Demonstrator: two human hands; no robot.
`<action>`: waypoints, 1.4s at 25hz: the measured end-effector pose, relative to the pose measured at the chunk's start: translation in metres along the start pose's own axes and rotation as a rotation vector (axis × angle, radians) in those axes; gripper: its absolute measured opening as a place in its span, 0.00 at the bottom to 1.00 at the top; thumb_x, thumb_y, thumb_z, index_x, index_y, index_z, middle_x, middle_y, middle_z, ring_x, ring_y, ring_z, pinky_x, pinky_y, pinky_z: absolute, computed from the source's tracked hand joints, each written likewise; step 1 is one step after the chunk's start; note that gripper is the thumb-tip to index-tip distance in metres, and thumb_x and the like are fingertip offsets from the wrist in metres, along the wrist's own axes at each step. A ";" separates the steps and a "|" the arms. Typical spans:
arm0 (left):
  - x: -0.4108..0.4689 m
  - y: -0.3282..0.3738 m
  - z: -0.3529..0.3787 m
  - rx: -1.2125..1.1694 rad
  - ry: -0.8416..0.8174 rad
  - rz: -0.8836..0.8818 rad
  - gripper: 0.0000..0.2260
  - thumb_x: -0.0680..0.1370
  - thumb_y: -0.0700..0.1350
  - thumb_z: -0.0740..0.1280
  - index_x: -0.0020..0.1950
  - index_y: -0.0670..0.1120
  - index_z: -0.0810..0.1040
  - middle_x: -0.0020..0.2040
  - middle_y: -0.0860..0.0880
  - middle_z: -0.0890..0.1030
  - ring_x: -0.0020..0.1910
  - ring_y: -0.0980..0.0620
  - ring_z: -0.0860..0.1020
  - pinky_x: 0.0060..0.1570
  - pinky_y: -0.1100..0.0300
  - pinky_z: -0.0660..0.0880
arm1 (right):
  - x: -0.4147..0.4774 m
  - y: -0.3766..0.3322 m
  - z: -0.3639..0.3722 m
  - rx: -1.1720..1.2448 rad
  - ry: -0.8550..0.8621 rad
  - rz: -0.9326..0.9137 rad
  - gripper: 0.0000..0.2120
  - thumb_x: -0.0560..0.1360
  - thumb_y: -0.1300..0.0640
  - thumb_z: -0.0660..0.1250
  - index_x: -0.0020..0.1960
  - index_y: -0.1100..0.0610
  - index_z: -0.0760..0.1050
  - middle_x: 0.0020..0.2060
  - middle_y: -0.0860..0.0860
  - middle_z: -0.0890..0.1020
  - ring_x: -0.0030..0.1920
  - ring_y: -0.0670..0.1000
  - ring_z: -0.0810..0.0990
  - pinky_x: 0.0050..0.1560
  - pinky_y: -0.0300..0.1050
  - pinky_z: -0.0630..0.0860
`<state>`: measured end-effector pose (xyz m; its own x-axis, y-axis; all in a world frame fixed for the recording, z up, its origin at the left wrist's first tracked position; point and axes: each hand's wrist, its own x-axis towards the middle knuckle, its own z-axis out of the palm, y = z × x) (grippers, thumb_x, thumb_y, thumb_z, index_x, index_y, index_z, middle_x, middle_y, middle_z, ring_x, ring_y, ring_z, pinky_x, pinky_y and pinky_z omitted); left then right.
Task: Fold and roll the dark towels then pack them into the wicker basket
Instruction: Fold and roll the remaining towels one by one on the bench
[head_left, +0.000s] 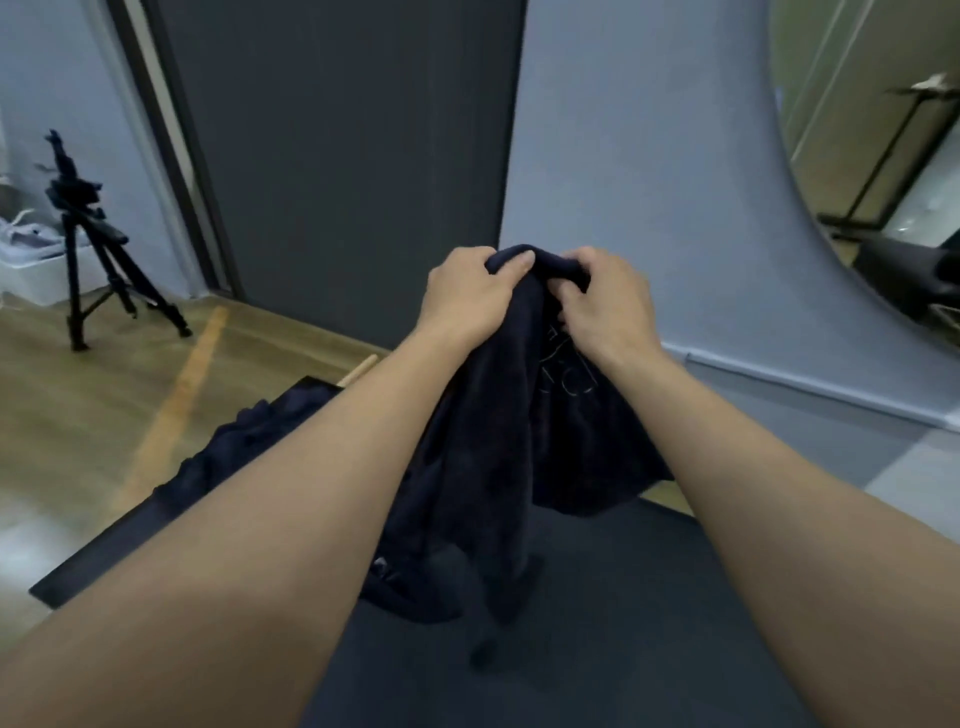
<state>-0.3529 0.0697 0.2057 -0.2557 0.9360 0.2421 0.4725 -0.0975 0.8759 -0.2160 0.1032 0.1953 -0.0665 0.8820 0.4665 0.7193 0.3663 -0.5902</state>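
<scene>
Gripping the bunched top edge of a dark towel (498, 441), the left hand (467, 304) and right hand (608, 306) are held side by side above the dark table (623, 597). The fingers (576, 260) of both hands are curled tightly round the fabric. The towel hangs between the forearms, and its lower end rests on the table. A heap of further dark towels (244, 441) lies near the table's left edge. A tripod (88, 249) stands at far left.
</scene>
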 end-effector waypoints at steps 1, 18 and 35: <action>0.001 0.021 0.020 -0.096 -0.014 -0.058 0.15 0.79 0.54 0.66 0.38 0.46 0.77 0.38 0.50 0.80 0.39 0.51 0.78 0.36 0.58 0.74 | -0.005 0.006 -0.024 0.035 0.057 0.028 0.13 0.75 0.59 0.64 0.59 0.51 0.76 0.53 0.52 0.79 0.48 0.54 0.81 0.57 0.51 0.75; -0.045 0.053 0.188 -0.648 0.258 -0.538 0.09 0.74 0.34 0.72 0.54 0.41 0.81 0.54 0.40 0.81 0.47 0.43 0.81 0.45 0.48 0.82 | -0.159 0.216 -0.153 -0.089 -0.288 0.291 0.07 0.77 0.61 0.60 0.41 0.52 0.68 0.38 0.50 0.77 0.46 0.59 0.77 0.37 0.47 0.65; -0.087 0.142 0.169 -0.197 -0.699 0.099 0.09 0.78 0.42 0.70 0.57 0.41 0.82 0.50 0.43 0.85 0.49 0.49 0.84 0.51 0.59 0.80 | -0.065 0.116 -0.244 0.308 -0.187 0.256 0.02 0.75 0.61 0.69 0.45 0.59 0.78 0.37 0.55 0.79 0.38 0.50 0.78 0.37 0.44 0.74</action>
<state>-0.1208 0.0312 0.2382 0.4093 0.9105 0.0592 0.2880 -0.1904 0.9385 0.0408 0.0164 0.2577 -0.0575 0.9840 0.1688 0.4910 0.1751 -0.8534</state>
